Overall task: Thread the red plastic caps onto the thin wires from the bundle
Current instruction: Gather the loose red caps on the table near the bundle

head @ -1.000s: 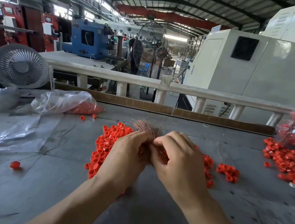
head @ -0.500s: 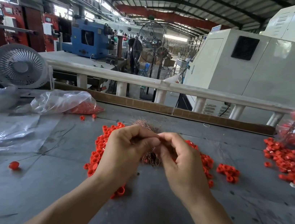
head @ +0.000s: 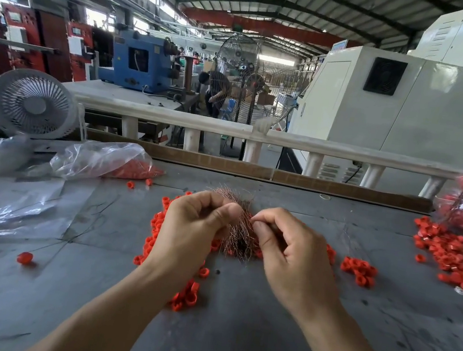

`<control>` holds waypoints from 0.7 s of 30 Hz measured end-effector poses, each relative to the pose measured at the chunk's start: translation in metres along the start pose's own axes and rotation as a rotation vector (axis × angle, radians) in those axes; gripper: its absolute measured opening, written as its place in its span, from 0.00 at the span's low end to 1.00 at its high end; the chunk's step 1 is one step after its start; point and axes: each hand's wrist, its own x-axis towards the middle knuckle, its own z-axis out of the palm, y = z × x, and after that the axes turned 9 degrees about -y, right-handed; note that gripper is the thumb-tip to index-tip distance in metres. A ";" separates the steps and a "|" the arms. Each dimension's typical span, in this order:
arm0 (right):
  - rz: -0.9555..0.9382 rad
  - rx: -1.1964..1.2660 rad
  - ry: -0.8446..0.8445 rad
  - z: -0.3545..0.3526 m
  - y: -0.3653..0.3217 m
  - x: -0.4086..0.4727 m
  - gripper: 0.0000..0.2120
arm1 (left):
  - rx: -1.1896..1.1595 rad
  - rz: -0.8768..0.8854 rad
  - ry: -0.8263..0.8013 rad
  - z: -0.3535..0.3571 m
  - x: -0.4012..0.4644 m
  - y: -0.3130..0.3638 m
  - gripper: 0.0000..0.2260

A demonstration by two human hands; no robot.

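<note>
Red caps (head: 153,233) are lying in a heap on the grey table (head: 231,339), under both hands. Left hand (head: 190,229) is gripping the wire bundle (head: 238,233), fingers curled round it. Right hand (head: 288,251) is pinching at the wires, thumb and finger together. I think it is picking out one wire. Next it needs a cap, and the thin wire must go through its hole.

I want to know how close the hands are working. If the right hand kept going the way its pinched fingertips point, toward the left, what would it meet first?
Most likely the wire bundle, right at the right hand fingertips; just beyond sits the left hand thumb. Depth is unclear.
</note>
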 end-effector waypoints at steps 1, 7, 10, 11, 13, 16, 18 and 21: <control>0.003 -0.012 0.018 0.000 0.000 0.000 0.05 | 0.003 0.000 0.028 -0.001 0.000 0.000 0.06; 0.101 0.118 0.197 -0.006 0.004 -0.003 0.04 | 0.761 0.010 0.180 -0.020 0.003 0.000 0.06; 0.156 0.282 0.274 -0.007 0.001 -0.003 0.06 | 1.029 -0.043 0.094 -0.021 0.001 -0.003 0.04; 0.159 0.325 0.292 -0.008 0.000 -0.003 0.06 | 1.087 -0.059 0.063 -0.021 0.001 -0.004 0.05; 0.165 0.427 0.324 -0.010 -0.003 -0.002 0.06 | 1.165 -0.098 -0.003 -0.022 0.001 -0.008 0.09; 0.200 0.621 0.354 -0.013 -0.005 -0.001 0.07 | 1.233 -0.118 -0.068 -0.022 -0.001 -0.012 0.12; 0.261 0.758 0.370 -0.014 -0.004 0.000 0.07 | 1.272 -0.129 -0.097 -0.021 -0.002 -0.015 0.12; 0.345 0.910 0.377 -0.015 -0.001 0.004 0.09 | 1.308 -0.131 -0.113 -0.021 -0.001 -0.019 0.09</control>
